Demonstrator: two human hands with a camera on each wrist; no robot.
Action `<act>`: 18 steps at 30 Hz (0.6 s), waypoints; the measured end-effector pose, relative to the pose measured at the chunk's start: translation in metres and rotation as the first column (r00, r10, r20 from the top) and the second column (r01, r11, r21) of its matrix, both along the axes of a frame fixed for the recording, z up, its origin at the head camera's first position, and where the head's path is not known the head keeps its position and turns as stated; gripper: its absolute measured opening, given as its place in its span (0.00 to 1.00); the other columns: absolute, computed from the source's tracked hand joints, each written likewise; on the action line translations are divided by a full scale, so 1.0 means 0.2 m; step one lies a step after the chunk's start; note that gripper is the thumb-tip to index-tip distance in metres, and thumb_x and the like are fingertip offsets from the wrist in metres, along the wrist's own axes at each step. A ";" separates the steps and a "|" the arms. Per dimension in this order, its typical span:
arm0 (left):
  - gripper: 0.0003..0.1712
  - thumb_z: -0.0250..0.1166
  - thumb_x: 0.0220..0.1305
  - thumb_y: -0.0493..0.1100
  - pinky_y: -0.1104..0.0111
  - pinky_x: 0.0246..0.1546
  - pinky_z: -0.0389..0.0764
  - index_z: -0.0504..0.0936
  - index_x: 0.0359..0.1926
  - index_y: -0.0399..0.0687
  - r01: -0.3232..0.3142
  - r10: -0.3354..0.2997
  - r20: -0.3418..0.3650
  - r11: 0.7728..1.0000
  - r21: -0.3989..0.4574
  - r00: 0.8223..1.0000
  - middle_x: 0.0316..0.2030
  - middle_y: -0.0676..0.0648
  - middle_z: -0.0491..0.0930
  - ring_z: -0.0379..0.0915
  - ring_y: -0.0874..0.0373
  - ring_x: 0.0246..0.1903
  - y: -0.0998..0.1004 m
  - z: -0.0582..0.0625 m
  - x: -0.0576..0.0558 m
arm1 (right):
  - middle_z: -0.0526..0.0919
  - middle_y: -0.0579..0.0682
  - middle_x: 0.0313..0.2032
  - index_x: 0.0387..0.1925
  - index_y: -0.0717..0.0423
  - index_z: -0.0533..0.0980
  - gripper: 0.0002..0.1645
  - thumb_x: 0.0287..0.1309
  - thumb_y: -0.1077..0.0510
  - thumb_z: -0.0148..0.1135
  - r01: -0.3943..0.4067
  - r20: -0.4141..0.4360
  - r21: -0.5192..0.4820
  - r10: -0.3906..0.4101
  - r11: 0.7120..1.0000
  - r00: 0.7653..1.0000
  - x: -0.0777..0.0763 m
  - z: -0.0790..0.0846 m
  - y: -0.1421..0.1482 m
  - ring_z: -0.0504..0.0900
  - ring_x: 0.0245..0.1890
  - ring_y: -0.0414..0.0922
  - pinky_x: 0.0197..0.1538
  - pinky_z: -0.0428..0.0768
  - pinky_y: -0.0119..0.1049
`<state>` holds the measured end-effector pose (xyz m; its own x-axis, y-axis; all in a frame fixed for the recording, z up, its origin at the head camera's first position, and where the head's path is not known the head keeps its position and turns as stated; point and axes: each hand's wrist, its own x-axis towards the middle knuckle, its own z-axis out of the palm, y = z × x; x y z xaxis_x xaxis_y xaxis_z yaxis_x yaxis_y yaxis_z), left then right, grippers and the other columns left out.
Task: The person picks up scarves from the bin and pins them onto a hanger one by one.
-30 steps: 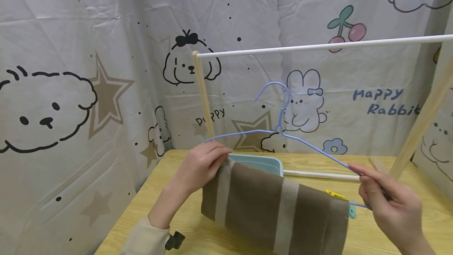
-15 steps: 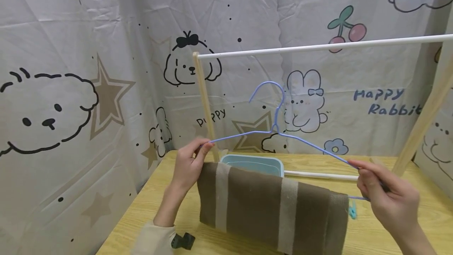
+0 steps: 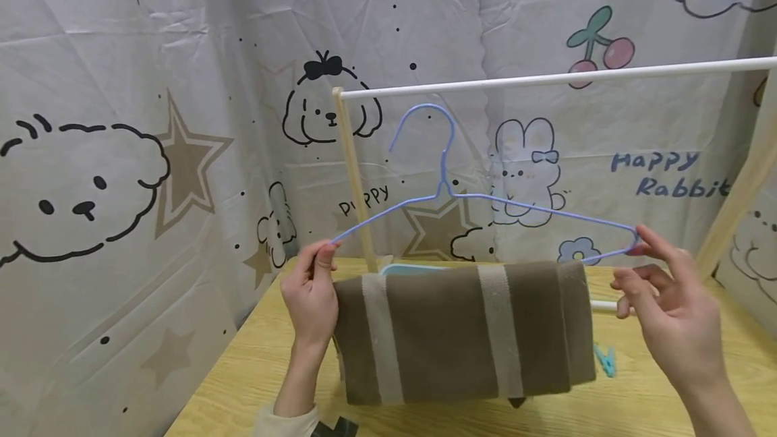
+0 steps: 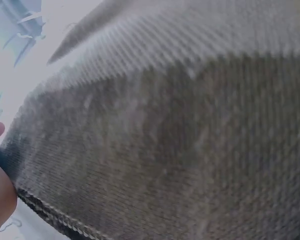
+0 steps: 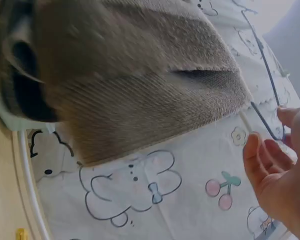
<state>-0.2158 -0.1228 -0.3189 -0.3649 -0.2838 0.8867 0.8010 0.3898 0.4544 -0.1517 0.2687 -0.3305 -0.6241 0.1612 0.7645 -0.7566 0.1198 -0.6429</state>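
A blue wire clothes hanger [image 3: 504, 199] stands in the middle of the head view, hook up. Over its lower bar drapes a folded brown cloth with pale stripes [image 3: 446, 336]. My left hand [image 3: 312, 299] pinches the hanger's left end between thumb and fingers, beside the cloth's edge. At the right end, my right hand [image 3: 676, 309] touches the hanger's corner with its forefinger, the thumb standing apart. The right wrist view shows the cloth [image 5: 155, 110] close to the hanger's corner and that hand [image 5: 285, 170]. Knitted cloth [image 4: 140, 145] fills most of the left wrist view.
Behind the hanger stands a rack with a white rod [image 3: 522, 81] and wooden posts [image 3: 352, 174]. A light blue bin [image 3: 413, 269] sits behind the cloth, mostly hidden. A teal clothespin [image 3: 606, 360] lies on the wooden table [image 3: 243, 369]. A printed curtain [image 3: 200, 52] hangs behind.
My left hand has moved from the cloth's top edge to the hanger's left end. The hanger has risen and levelled with the cloth, and my right hand's hold has loosened to a fingertip touch.
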 end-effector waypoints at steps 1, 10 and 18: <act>0.07 0.62 0.68 0.33 0.78 0.25 0.70 0.84 0.35 0.32 -0.007 0.008 -0.014 1.000 0.016 1.000 0.28 0.55 0.81 0.70 0.67 0.24 0.00 0.01 0.01 | 0.73 0.48 0.50 0.70 0.66 0.63 0.35 0.62 0.81 0.51 0.061 0.053 0.048 -0.063 0.997 0.997 0.00 -0.01 0.01 0.79 0.34 0.34 0.27 0.77 0.23; 0.08 0.64 0.66 0.36 0.78 0.23 0.61 0.85 0.36 0.33 -0.089 0.095 -0.070 0.993 0.082 0.993 0.24 0.56 0.74 0.60 0.69 0.21 -0.01 0.00 0.04 | 0.74 0.34 0.43 0.68 0.54 0.68 0.28 0.68 0.61 0.60 0.206 0.217 0.479 -0.342 0.853 0.914 -0.08 -0.14 0.08 0.73 0.42 0.24 0.37 0.76 0.17; 0.10 0.62 0.68 0.39 0.77 0.28 0.64 0.84 0.37 0.33 -0.105 0.110 -0.059 0.991 0.078 0.992 0.26 0.55 0.74 0.63 0.68 0.24 0.00 0.03 0.03 | 0.79 0.44 0.40 0.60 0.57 0.77 0.22 0.64 0.61 0.64 0.270 0.125 0.577 -0.410 0.771 0.904 -0.18 -0.24 0.12 0.68 0.39 0.22 0.36 0.72 0.16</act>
